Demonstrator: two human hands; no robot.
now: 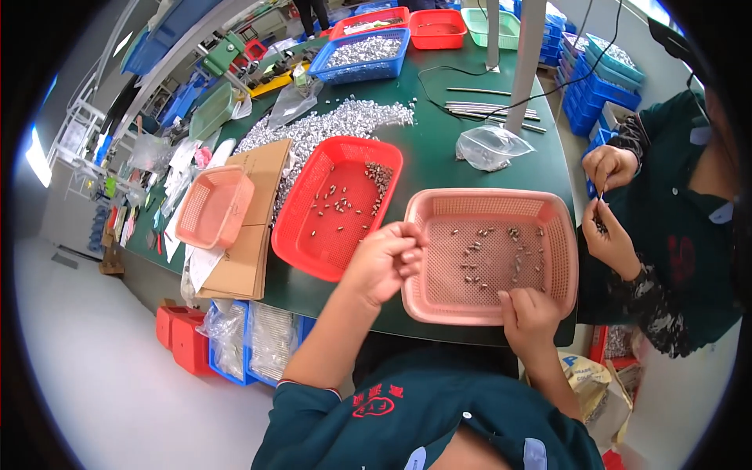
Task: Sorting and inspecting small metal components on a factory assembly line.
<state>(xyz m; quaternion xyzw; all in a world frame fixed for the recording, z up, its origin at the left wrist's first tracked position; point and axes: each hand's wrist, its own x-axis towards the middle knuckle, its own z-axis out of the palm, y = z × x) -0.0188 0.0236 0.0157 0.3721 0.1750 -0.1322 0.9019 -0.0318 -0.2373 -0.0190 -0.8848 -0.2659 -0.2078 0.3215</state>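
Note:
A pink perforated plastic basket point(492, 315) lies at the table's near edge, with small metal cylindrical parts point(475, 247) scattered over its bottom. My left hand point(384, 262) is closed over the basket's left rim, fingertips curled together; whatever is between them is too small to make out. At the near right of the same basket, my right hand point(533, 319) is closed with thumb against the bent fingers, and its contents cannot be seen. Left of this basket sits a red basket point(301, 223) holding more of the small metal parts, several heaped along its right side.
Behind the red basket spreads a pile of shiny metal pieces point(345, 121). A smaller pink basket point(182, 223) rests on cardboard point(258, 188) at left. Metal rods point(486, 110), a clear plastic bag point(489, 149) and a post point(526, 70) stand beyond. At right, a co-worker's hands point(611, 235) hold something small.

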